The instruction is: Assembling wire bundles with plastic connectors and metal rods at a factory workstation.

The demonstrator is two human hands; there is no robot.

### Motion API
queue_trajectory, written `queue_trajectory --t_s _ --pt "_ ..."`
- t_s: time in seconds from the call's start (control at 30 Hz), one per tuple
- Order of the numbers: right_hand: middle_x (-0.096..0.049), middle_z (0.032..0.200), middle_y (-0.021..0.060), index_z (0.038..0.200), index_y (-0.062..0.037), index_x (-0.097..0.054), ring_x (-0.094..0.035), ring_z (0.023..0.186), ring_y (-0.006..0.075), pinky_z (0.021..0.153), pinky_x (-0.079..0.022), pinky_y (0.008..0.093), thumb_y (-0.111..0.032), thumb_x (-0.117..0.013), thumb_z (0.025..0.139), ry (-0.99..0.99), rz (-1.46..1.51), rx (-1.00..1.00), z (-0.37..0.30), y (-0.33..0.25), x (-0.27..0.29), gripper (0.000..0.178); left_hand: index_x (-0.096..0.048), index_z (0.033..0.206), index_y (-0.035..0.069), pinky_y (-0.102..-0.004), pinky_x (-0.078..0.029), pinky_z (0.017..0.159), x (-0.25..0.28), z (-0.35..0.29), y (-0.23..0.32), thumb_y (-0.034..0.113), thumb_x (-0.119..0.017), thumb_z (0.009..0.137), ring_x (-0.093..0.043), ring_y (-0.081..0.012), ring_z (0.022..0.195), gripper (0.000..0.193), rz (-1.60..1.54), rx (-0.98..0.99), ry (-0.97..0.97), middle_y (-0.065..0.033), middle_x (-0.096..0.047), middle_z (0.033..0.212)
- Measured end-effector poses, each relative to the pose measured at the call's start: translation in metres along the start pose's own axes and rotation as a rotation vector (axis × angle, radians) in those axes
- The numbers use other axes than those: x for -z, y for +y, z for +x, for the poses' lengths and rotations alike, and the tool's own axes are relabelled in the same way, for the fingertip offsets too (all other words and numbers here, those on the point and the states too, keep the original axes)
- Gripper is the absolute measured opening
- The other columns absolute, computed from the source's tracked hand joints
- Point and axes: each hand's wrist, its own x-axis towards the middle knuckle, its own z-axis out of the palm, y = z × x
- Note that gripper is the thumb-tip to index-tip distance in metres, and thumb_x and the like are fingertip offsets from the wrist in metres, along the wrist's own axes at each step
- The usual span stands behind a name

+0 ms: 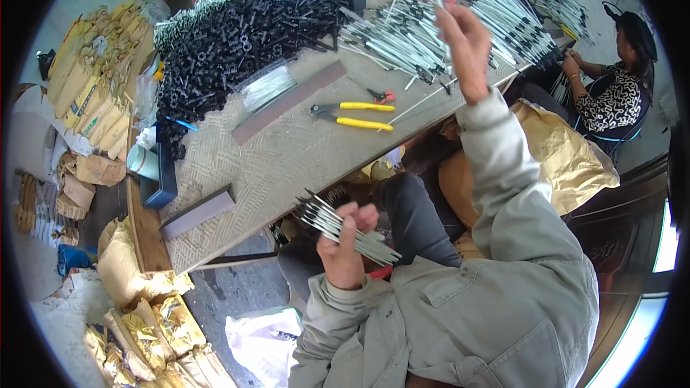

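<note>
Your left hand (343,248) is closed around a bundle of pale rods (321,218) with dark tips, held in front of you just off the near edge of the table (287,165). Your right hand (467,47) is raised above the tabletop, fingertips pinched on a single pale rod (440,1), near a loose heap of similar rods (402,34); yellow-handled pliers (366,106) lie to its left
</note>
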Motion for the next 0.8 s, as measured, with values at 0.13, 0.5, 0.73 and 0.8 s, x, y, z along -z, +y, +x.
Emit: queue_trajectory --t_s 0.13,0.5,0.73,0.8 --pt "-0.052 0.068 0.0021 0.092 0.0037 -0.058 -0.046 0.061 0.0068 0.055 -0.035 0.0196 -0.005 -0.053 0.085 0.018 0.114 -0.062 -0.096 -0.056 0.022 0.012 -0.039 0.121 -0.005 -0.038 -0.048 0.084 0.009 0.025 0.011 0.019 -0.043 0.093 -0.059 -0.0295 0.094 0.037 0.019 -0.116 0.082 -0.0235 -0.057 0.106" --pt "-0.059 0.073 0.0128 0.092 0.0007 -0.06 -0.057 0.059 0.0219 0.051 -0.044 0.0277 0.005 -0.067 0.07 -0.545 -0.024 0.133 -0.219 -0.053 -0.029 0.023 -0.049 0.11 -0.005 -0.0303 -0.048 0.074 -0.003 0.014 0.03 0.012 -0.042 0.093 -0.06 -0.0191 0.082 0.025 -0.14 -0.38 0.252 -0.0134 -0.061 0.091" --pt "-0.058 0.074 0.0098 0.094 0.0007 -0.06 -0.056 0.06 0.0182 0.054 -0.044 0.0243 0.003 -0.066 0.073 -0.654 0.078 0.019 -0.232 -0.053 -0.03 0.023 -0.053 0.105 -0.001 -0.0277 -0.043 0.062 0.005 0.007 0.031 0.01 -0.049 0.09 -0.052 -0.0134 0.067 0.019 -0.274 -0.426 0.184 -0.0065 -0.055 0.077" --pt "-0.057 0.088 0.0056 0.102 0.002 -0.058 -0.055 0.078 0.012 0.068 -0.043 0.021 0.005 -0.063 0.074 -0.738 0.42 -0.596 -0.242 -0.038 -0.03 0.028 -0.053 0.106 0.0 -0.0294 -0.046 0.066 0.008 0.001 0.036 0.01 -0.05 0.089 -0.057 -0.0168 0.071 0.02 -0.326 -0.384 0.123 -0.0095 -0.059 0.08"
